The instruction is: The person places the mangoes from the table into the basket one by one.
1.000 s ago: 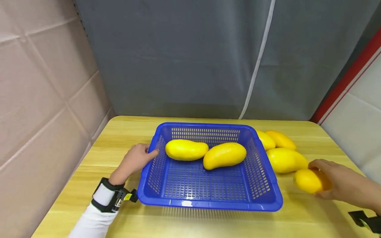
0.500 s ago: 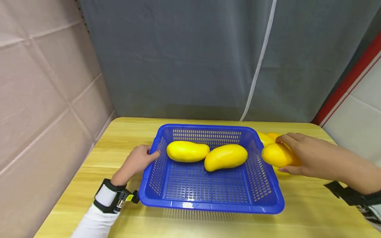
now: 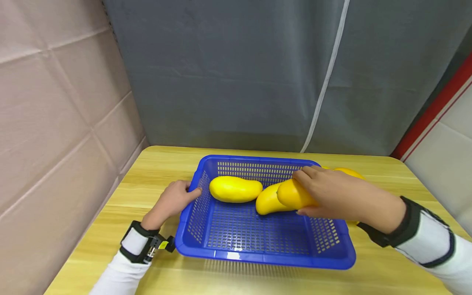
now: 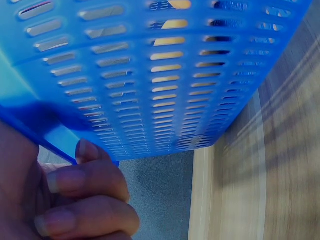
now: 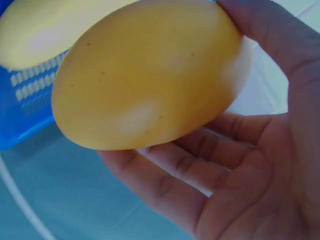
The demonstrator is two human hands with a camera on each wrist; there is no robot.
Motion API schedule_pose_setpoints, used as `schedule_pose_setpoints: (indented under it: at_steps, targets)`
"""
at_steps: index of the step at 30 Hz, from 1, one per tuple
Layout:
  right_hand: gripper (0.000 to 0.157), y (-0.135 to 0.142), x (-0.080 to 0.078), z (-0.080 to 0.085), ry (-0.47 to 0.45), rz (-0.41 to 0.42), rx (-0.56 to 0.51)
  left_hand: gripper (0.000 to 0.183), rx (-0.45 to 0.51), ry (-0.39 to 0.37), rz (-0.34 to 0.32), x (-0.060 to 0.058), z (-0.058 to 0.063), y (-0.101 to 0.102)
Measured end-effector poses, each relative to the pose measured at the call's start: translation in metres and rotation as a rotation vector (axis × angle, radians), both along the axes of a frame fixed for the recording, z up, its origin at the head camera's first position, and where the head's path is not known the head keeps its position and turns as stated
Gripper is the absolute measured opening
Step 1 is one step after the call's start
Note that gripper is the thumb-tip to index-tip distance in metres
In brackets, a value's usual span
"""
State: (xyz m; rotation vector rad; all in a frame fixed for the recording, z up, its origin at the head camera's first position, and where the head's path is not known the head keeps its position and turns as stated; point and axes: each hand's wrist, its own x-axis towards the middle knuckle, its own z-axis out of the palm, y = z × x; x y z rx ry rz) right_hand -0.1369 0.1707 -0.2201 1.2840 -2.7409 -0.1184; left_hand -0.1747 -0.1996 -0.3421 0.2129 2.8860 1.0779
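Note:
A blue perforated plastic basket (image 3: 254, 257) stands on the wooden table. My left hand (image 3: 173, 201) grips its left rim, thumb over the inside; in the left wrist view the fingers (image 4: 90, 180) curl below the rim. My right hand (image 3: 328, 192) holds a yellow mango (image 3: 293, 194) over the right part of the basket. The right wrist view has the thumb on one side of this mango (image 5: 150, 75) and the fingers on the other. Inside the basket lie a mango (image 3: 235, 189) at the left and another mango (image 3: 269, 200), partly covered by the held one.
Behind my right forearm, more mangoes (image 3: 350, 172) lie on the table (image 3: 391, 254) right of the basket, mostly hidden. A grey curtain (image 3: 228, 82) hangs at the table's back edge. Pale padded wall (image 3: 66, 123) borders the left side.
My right hand has lifted the mango from the table at the right and carried it left over the basket. The left hand keeps its grip on the rim.

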Motion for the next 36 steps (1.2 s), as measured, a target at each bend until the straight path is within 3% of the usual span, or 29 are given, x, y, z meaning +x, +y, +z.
schedule_pose_setpoints:
  at_steps: [16,24,36]
  targets:
    - [0.056,-0.079,-0.014,-0.026,0.047,0.106,0.039,0.029,0.017,-0.029,0.021,0.001,-0.001,0.001]
    - [0.055,-0.106,-0.014,-0.041,0.059,0.11,0.05,0.029,0.031,-0.021,0.014,-0.001,-0.001,0.001]
    - [0.051,-0.134,-0.021,-0.066,-0.008,0.058,0.071,0.029,0.055,-0.033,0.009,0.0,-0.003,0.001]
